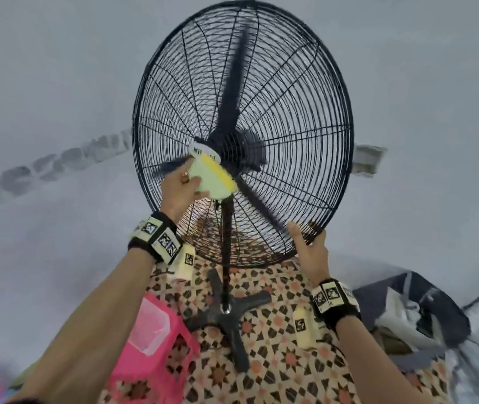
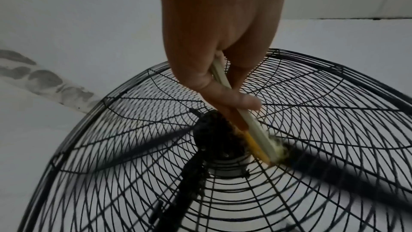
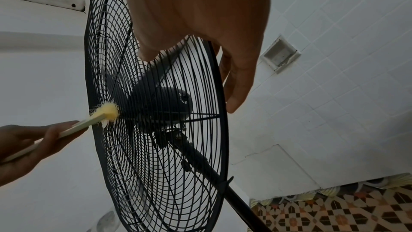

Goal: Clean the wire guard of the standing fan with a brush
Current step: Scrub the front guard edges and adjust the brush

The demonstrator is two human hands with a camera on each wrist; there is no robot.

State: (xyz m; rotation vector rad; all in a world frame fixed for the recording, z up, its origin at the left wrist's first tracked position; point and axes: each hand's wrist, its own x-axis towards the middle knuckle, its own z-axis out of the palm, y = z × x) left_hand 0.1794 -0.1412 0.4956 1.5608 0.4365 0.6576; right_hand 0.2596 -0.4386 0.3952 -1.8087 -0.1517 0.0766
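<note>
With the left hand [image 1: 178, 191] pinching the brush [image 1: 215, 179] against the wire guard [image 1: 290, 158] beside its hub, and the right hand [image 1: 312, 252] clasping the lower rim, brushing is underway; next, probably sweep outward along the wires.

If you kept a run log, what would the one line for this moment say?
step: brushing guard | left hand: holds brush, bristles on wire guard beside the hub | right hand: steadies guard's lower rim | fan: upright on tiled floor
</note>
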